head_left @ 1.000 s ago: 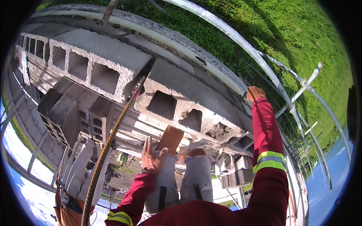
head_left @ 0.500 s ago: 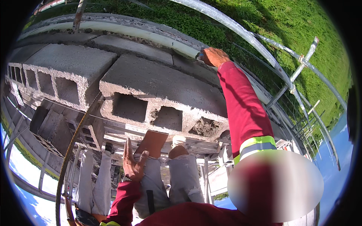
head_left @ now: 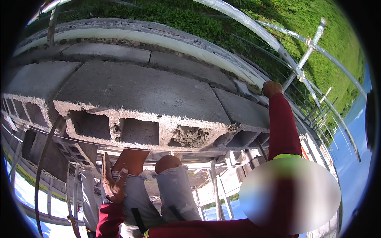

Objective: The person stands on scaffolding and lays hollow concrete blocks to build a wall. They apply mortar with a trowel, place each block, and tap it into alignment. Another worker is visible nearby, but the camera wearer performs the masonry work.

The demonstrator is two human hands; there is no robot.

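Note:
My right arm stretches out to the right over a row of grey hollow concrete blocks (head_left: 147, 91). At its end my right hand (head_left: 272, 89) is closed round what looks like the handle of a trowel (head_left: 243, 86); its pale, flat blade lies along the far side of the blocks, small and partly hidden. Below the blocks' near face is my left hand (head_left: 113, 185), empty, its thumb apart from the straight fingers. It is beside a flat orange-brown piece (head_left: 131, 160) above my grey trousers (head_left: 137, 194). Rough mortar (head_left: 190, 136) fills one block hollow.
A pale ledge (head_left: 158, 37) runs behind the blocks, with metal scaffold poles (head_left: 254, 29) and grass (head_left: 317, 23) beyond. A bent rebar or cable (head_left: 41, 174) curves up at left. Another person's trouser legs (head_left: 89, 194) stand at lower left.
My right hand has moved right and somewhat nearer along the far side of the blocks. The view has shifted right, so blocks and legs sit further left. My left hand remains open.

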